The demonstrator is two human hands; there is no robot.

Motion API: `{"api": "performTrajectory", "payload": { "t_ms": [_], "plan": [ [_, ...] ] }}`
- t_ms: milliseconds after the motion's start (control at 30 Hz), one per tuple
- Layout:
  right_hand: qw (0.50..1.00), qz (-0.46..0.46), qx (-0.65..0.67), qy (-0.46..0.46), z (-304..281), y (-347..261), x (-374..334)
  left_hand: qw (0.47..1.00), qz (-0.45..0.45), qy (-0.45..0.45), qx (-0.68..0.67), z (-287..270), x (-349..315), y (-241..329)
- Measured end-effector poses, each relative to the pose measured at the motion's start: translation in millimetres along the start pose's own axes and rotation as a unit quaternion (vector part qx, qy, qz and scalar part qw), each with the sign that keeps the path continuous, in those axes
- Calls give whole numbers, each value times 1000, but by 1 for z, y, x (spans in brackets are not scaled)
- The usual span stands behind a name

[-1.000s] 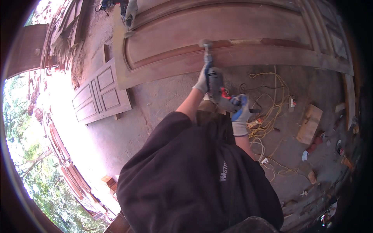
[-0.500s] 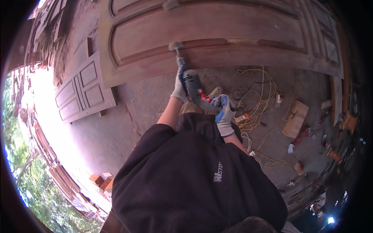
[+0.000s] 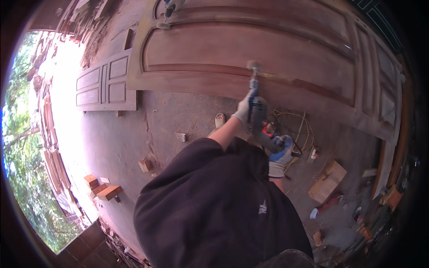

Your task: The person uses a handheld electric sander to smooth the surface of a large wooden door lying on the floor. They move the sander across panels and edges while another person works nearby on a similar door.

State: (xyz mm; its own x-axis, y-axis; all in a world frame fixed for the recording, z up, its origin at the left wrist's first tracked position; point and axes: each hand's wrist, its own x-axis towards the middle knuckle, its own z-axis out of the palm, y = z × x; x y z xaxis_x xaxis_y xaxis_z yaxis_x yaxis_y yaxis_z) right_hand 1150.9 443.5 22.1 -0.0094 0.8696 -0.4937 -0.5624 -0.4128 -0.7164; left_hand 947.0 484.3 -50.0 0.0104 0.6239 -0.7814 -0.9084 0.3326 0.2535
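Both my hands, in white and blue gloves, grip a grey electric drill [image 3: 258,118] with a red part near its handle. My left hand [image 3: 244,109] is wrapped round its front body. Around the rear handle my right hand [image 3: 281,151] is closed. The drill's round, pale sanding head [image 3: 254,65], slightly blurred, is at the lower moulding of a large reddish-brown wooden door [image 3: 201,47]. Whether the head touches the wood I cannot tell for sure.
Another tool with a round pad [image 3: 163,26] is over the door's far left, with part of a gloved hand. A smaller panelled door [image 3: 107,82] lies left. Yellow cable [image 3: 308,134], a wooden board [image 3: 327,181] and wood blocks [image 3: 108,192] lie on the floor.
The drill and both hands have moved right along the door's moulding, and my body has shifted with them. More of the second tool shows at the far left.
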Motion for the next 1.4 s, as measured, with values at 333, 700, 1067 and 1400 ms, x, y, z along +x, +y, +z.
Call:
{"api": "performTrajectory", "payload": {
  "t_ms": [333, 700, 1067, 1400],
  "plan": [
    [988, -100, -7, 117, -151, -156, 57, 982, -31, 67, 174, 188, 102, -173],
    [989, 67, 121, -49, -166, -164, 78, 985, 2, 145, 96, 157, 59, -162],
    [995, 99, -24, -16, -101, -118, 81, 994, 30, 78, -69, 57, 72, -123],
    [999, -6, 50, -11, -147, -153, 54, 966, 12, 163, 198, 142, 82, -170]
  ]
}}
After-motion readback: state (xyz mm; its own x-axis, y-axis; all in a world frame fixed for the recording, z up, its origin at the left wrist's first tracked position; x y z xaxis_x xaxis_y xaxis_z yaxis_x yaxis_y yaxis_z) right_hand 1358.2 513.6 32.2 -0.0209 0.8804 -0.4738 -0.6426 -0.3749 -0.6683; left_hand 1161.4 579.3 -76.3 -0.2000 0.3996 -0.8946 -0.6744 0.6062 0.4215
